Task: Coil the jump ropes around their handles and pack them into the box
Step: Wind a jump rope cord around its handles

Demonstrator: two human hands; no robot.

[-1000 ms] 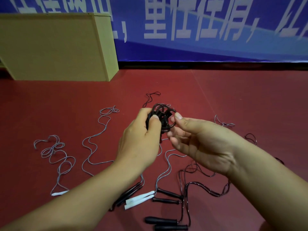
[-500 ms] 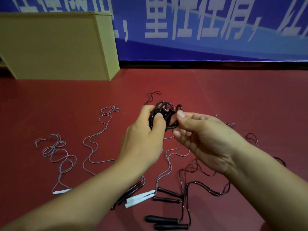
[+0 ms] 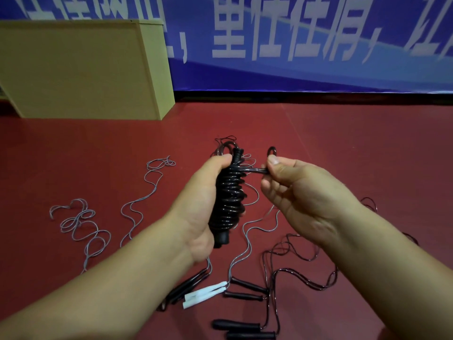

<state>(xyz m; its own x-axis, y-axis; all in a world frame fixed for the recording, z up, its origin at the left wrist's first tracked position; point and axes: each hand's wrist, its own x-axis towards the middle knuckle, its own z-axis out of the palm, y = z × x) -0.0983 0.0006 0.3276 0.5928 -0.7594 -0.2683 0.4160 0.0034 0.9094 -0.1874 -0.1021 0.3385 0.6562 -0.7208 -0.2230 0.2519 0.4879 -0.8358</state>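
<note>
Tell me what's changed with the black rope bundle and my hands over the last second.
The left hand turned the coiled black rope from end-on to upright, so its wraps now show down the side. The right hand pulled away to the right, drawing the rope's loose end out sideways in a pinch. Both hands kept their grip. The loose ropes and handles on the red floor and the box stayed put.

— What is the person wearing on the arms?
— Nothing that shows: both forearms are bare up to the frame's edge.
— Anything on the left hand or the right hand?
— Both are bare, with short, plain nails.
</note>
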